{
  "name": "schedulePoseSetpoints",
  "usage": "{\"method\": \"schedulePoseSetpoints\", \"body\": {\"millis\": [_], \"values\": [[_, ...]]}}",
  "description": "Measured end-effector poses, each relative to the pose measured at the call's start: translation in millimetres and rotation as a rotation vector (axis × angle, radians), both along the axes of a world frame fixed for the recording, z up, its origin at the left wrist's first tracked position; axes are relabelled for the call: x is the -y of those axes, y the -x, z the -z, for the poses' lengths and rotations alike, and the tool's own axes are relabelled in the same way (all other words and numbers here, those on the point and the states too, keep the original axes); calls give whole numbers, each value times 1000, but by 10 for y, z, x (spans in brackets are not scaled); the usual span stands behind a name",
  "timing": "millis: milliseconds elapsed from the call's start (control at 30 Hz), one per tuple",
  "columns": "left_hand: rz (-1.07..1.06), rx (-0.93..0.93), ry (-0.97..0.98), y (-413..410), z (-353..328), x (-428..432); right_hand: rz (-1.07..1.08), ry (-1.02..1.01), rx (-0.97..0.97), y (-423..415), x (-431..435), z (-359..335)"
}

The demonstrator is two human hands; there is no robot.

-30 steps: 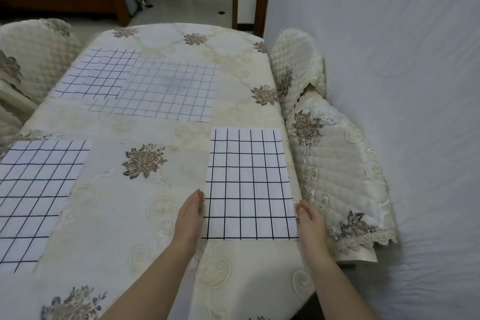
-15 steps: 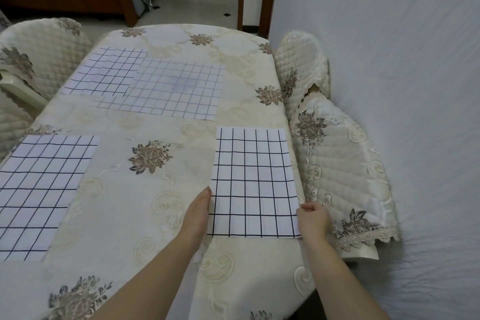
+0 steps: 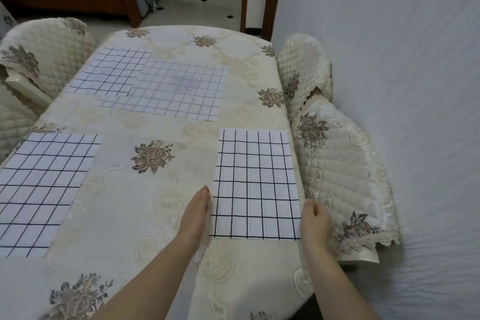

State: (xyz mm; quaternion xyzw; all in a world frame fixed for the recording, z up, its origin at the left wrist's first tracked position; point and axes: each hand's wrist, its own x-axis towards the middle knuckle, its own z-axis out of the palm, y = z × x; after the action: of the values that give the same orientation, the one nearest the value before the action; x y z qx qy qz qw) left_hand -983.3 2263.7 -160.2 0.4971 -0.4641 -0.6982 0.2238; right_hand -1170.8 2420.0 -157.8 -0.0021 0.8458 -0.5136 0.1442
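A white cloth with a black grid (image 3: 254,184) lies flat near the right edge of the table, folded into a tall rectangle. My left hand (image 3: 196,212) rests on edge against the cloth's left side, fingers straight. My right hand (image 3: 315,218) is at the cloth's right side near the table edge, its fingers loosely curled; whether they pinch the cloth's edge is not clear.
The table wears a cream floral tablecloth (image 3: 145,205). Another grid cloth (image 3: 44,189) lies at the left, and two overlapping ones (image 3: 161,86) at the far end. Quilted chair covers stand at the right (image 3: 342,176) and left (image 3: 44,54). A white sheet (image 3: 402,60) covers the right wall.
The view has shifted slightly, with the scene sliding right. My right hand's fingers have curled in at the cloth's right edge. My left hand stays against the left edge.
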Motion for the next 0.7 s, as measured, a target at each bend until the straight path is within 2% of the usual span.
{"method": "schedulePoseSetpoints", "body": {"millis": [267,700], "values": [[-139,-3,21,-64,-96,-13,-85,332,337,-295,252,-72],[-396,40,125,-687,-210,-59,-326,302,374,-844,622,-13]]}}
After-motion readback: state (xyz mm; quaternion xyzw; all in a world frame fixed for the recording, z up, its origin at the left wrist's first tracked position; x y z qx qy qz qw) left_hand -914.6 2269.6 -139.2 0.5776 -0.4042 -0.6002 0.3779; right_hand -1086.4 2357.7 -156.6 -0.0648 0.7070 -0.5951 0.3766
